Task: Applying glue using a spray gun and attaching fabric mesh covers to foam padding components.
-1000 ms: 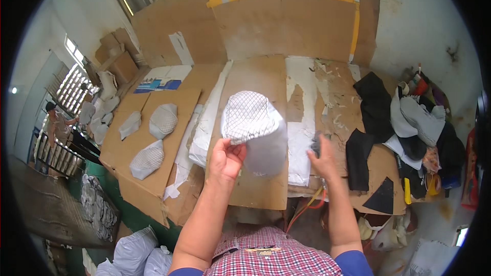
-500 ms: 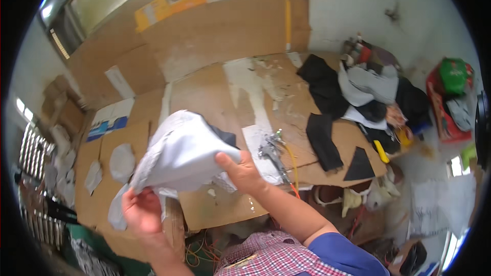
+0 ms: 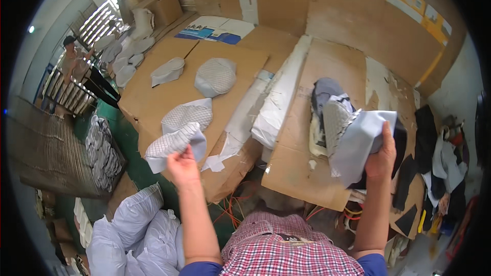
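Observation:
My right hand (image 3: 381, 156) grips a pale grey fabric piece (image 3: 360, 145) by its right edge and holds it up over the right cardboard-topped table. A quilted panel shows on that piece's left side. At the left, my left hand (image 3: 184, 167) is closed at the edge of another quilted grey piece (image 3: 171, 143), its fingertips pinching the near side. That piece overlaps a third quilted piece (image 3: 189, 115) behind it. Beyond my right hand's fabric lies a dark grey piece with a pale underside (image 3: 327, 89), partly covered.
Two more grey pieces, one rounded (image 3: 216, 76) and one small (image 3: 168, 71), lie on the left table (image 3: 148, 99). Stuffed white sacks (image 3: 135, 214) stand below at the left. Black scraps (image 3: 424, 133) lie at the right. Another person (image 3: 84, 69) stands far left.
The view has turned left. My left hand has let go of the fabric piece and moved left to another quilted piece. My right hand still holds its piece, now further right.

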A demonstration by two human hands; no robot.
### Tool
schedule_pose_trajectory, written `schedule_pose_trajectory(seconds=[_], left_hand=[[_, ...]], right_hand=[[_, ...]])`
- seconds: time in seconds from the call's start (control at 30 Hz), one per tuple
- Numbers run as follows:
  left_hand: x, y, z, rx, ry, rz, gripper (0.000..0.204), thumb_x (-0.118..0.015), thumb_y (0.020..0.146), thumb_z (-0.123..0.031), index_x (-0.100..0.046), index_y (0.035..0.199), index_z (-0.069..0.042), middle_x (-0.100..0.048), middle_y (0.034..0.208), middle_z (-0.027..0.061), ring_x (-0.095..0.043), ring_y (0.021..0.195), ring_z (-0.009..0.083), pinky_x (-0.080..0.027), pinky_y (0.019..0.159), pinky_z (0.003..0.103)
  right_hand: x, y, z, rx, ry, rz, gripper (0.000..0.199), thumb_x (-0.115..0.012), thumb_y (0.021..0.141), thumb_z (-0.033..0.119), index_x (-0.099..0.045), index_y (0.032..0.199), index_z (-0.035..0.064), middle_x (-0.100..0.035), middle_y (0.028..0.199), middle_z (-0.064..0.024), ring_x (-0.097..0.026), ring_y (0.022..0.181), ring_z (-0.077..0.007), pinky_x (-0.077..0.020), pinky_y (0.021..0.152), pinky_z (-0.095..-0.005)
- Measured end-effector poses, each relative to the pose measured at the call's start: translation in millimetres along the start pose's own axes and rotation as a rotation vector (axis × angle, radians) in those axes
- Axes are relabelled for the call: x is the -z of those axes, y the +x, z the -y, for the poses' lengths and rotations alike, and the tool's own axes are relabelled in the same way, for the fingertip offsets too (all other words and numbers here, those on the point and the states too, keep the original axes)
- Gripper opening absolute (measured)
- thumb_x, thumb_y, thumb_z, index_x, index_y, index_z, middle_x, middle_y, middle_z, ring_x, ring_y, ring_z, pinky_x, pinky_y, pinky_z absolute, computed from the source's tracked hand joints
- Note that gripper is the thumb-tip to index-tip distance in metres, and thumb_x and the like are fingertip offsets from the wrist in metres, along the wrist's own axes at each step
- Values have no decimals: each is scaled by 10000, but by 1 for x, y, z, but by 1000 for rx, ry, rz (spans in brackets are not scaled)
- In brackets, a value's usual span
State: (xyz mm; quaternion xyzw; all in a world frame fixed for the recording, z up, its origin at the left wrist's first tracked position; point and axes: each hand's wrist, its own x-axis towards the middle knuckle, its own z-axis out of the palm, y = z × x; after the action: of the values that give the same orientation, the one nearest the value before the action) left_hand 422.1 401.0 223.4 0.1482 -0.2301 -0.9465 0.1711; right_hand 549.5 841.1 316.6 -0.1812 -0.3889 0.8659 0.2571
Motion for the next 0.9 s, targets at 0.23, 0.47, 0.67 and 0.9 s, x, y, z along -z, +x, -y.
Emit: schedule_pose_trajectory(seconds=[0.23,0.47,0.67,0.9], left_hand=[[201,66,120,516,-38,-442,199,-468,769,-40,-503,944,48,-596,959,177,-599,935,367,-526,830,510],[114,41,133,868,543,-225,281,-531,846,-147,-459,1101,-53,-576,991,108,-608,872,306,-512,729,416],[-138,-56,106,-158,780,1173,899,-765,698,-243,-255,1415,-58,-304,1432,155,-273,1337,249,-262,1051,428],[-156,-133,55,-328,776,1274,407,-793,694,-218,-610,983,2,-653,835,118,-636,781,232,-507,734,370]], right_hand=[[-87,38,28,17,-12,202,354,-573,899,309,-571,1093,14,-632,1023,-108,-620,936,-230,-501,852,-387],[-148,39,55,187,-203,191,285,-694,794,210,-614,993,22,-641,871,-73,-625,758,-160,-521,667,-301],[-124,7,68,-88,-696,586,237,-729,752,149,-600,908,26,-602,774,-9,-562,699,-84,-464,633,-235],[-80,57,34,-47,-888,518,306,-573,900,279,-623,904,-23,-620,755,-44,-549,684,-114,-457,640,-248]])
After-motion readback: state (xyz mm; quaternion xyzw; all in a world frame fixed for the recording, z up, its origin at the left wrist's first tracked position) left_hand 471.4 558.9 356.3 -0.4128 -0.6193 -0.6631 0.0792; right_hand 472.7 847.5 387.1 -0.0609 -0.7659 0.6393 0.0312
